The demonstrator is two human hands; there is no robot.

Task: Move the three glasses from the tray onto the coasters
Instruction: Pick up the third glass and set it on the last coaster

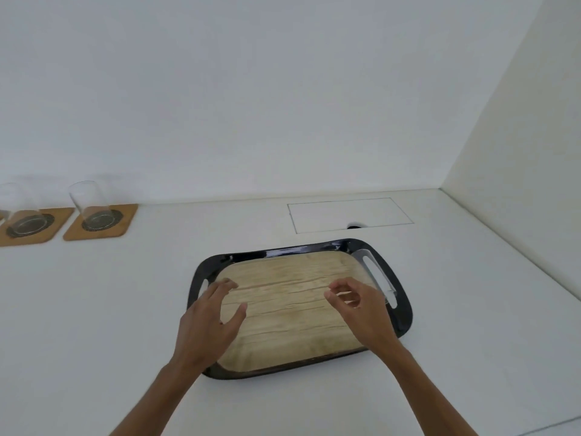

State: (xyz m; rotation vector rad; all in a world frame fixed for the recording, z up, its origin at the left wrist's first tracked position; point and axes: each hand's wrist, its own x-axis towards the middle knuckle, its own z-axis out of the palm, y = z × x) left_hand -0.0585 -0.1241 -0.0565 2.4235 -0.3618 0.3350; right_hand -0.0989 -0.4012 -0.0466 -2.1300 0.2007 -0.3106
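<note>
Two glasses (89, 202) are seen set on coasters (102, 223) at the counter's far left edge, the tray (399, 313) is left bare, a third is not visible, left hand (207, 325) and right hand (361, 309) spread, empty.

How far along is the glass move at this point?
Two glasses stand on coasters at far left. The tray holds no glass; a third glass isn't visible, perhaps beyond the frame edge. Left hand and right hand hover open over it, holding nothing.
</note>
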